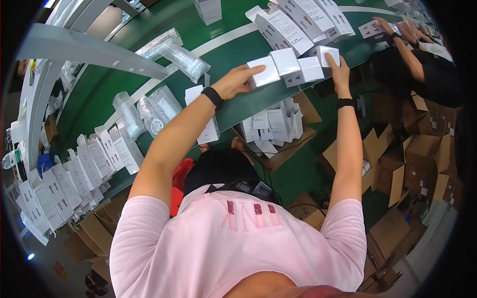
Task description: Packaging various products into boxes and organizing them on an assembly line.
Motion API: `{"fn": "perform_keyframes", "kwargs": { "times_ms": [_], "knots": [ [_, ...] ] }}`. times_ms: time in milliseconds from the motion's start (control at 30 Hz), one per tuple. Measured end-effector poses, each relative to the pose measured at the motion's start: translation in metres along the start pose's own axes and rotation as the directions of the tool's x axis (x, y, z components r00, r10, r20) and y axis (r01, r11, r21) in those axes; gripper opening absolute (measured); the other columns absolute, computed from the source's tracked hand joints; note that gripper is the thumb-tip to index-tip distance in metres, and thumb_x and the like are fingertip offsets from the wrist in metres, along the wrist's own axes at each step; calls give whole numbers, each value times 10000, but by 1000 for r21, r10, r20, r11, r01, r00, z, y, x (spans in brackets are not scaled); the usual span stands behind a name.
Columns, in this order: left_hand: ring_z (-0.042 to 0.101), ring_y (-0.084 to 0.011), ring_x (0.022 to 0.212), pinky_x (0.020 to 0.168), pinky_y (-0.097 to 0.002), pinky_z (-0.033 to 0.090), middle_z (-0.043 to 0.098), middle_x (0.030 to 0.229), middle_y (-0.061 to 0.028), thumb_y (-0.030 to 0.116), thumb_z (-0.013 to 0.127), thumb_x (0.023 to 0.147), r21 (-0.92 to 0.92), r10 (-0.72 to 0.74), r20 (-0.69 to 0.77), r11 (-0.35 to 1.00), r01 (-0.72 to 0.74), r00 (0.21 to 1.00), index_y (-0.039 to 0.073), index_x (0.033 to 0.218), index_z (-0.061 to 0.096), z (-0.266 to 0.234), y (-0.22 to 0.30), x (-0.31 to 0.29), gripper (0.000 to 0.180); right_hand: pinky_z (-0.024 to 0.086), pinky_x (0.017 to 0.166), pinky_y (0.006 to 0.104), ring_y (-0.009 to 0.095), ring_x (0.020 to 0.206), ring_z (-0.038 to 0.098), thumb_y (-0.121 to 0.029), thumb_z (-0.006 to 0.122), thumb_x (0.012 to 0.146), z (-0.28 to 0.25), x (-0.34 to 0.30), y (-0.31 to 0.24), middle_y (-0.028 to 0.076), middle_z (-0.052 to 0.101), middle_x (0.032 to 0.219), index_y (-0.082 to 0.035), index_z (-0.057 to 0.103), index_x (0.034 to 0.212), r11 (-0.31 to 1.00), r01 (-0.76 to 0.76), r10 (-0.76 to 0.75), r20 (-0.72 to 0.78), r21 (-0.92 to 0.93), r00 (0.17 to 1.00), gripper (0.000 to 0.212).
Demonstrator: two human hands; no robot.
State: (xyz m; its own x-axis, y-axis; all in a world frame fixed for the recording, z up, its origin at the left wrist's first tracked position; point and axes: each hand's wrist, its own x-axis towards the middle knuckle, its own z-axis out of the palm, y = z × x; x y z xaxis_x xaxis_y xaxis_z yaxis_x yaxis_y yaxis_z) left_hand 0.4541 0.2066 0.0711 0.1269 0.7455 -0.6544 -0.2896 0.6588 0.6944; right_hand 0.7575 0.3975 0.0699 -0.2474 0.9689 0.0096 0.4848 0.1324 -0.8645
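Several small white cartons stand side by side in an uneven row on the green work surface. My left hand [234, 82] grips the leftmost white carton [265, 72], its thumb on top and fingers at the side. At the row's other end my right hand [340, 72] is closed around the rightmost white carton [328, 55]. Between them sit another white carton [285, 61] and a lower one [311, 69] with a small printed picture on its side. Just behind the row stand several larger white printed cartons [290, 36].
Bubble-wrapped items [185, 59] lie on the green bench [233, 103] to the left. A long row of white cartons [82, 171] lines its left edge. Below is an open brown box [305, 133] of white cartons. A co-worker's arm [410, 62] reaches in at right, above brown boxes [420, 159].
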Motion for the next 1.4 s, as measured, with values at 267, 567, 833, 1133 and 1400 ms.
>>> {"fn": "perform_keyframes", "kwargs": {
  "times_ms": [267, 567, 833, 1133, 1400],
  "knots": [
    [346, -369, 1325, 1067, -477, 327, 270, 1440, -294, 552, 730, 732, -116, 73, -30, 990, -76, 997, -88, 1451, 49, 45, -4, 18, 1178, 502, 835, 389, 210, 1010, 582, -320, 687, 853, -31, 16, 23, 92, 614, 1116, -33, 578, 1233, 772, -395, 434, 41, 498, 900, 489],
    [512, -298, 1169, 911, -313, 482, 405, 1355, -288, 427, 815, 701, -161, 222, -176, 955, -251, 959, -152, 1399, -123, 48, -8, 48, 1305, 452, 941, 360, 225, 1075, 574, -342, 555, 930, 20, 27, 33, 96, 597, 1171, -20, 536, 1231, 606, -222, 293, 45, 764, 955, 441],
    [141, -347, 1428, 1160, -368, 143, 160, 1494, -324, 552, 717, 750, 358, 434, -145, 861, -361, 889, -140, 1432, 76, 24, -35, -98, 1164, 416, 931, 346, 210, 1075, 541, -526, 531, 916, -20, 19, 35, 106, 556, 1242, -18, 516, 1285, 936, -164, 272, -342, 311, 900, 628],
    [341, -355, 1345, 1095, -414, 291, 308, 1462, -278, 317, 809, 710, 463, 538, -810, 831, -307, 234, -84, 1413, 249, -227, -35, -225, 985, 496, 799, 274, 151, 927, 623, -74, 650, 874, 161, -75, -237, 126, 627, 1095, -12, 503, 1299, 855, 518, -511, -115, 42, 852, 454],
    [209, -536, 1330, 1014, -744, 117, 317, 1438, -207, 188, 675, 705, 740, 546, -667, 408, 535, 507, 255, 1387, 391, -330, 3, -103, 742, 475, 650, 316, 177, 660, 586, -115, 658, 826, 342, 20, -238, 107, 669, 933, -105, 494, 1333, 838, 541, -509, 255, -71, 822, 533]
  ]
}}
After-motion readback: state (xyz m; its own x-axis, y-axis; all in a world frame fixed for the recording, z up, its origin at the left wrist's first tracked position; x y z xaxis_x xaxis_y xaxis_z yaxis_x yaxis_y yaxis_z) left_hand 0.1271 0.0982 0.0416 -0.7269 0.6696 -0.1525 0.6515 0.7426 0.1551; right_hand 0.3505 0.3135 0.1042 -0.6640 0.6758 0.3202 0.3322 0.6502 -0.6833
